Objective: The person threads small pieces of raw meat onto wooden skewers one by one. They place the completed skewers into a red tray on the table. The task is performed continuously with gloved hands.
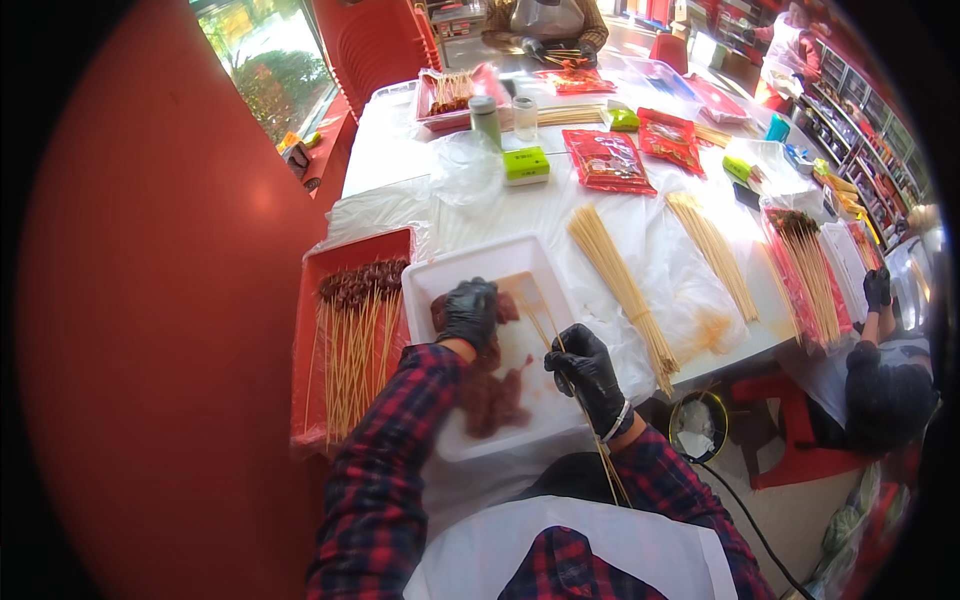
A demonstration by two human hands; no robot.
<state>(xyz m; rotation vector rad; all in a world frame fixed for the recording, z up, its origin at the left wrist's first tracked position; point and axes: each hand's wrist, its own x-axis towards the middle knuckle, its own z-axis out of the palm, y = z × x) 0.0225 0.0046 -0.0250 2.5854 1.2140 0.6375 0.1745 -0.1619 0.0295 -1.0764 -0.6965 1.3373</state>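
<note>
My left hand (469,313), in a black glove, reaches into a white plastic tub (491,247) and rests among dark red pieces of raw meat (491,401). Its fingertips are turned down and hidden, so any grip there is unclear. In my right hand (589,367), also gloved in black, are a few thin bamboo skewers (606,457). Their upper ends reach over the tub and their lower ends point back towards my apron (480,540). Left of the tub, a red tray (305,360) lined with clear plastic holds skewers threaded with dark meat (364,283).
Right of the tub lie a bundle of bamboo skewers (622,292) and a looser bundle (712,255). Farther back are red packets (607,161), a green box (526,165) and a bottle (484,120). Co-workers sit across (559,30) and at right (889,375). A red wall stands left.
</note>
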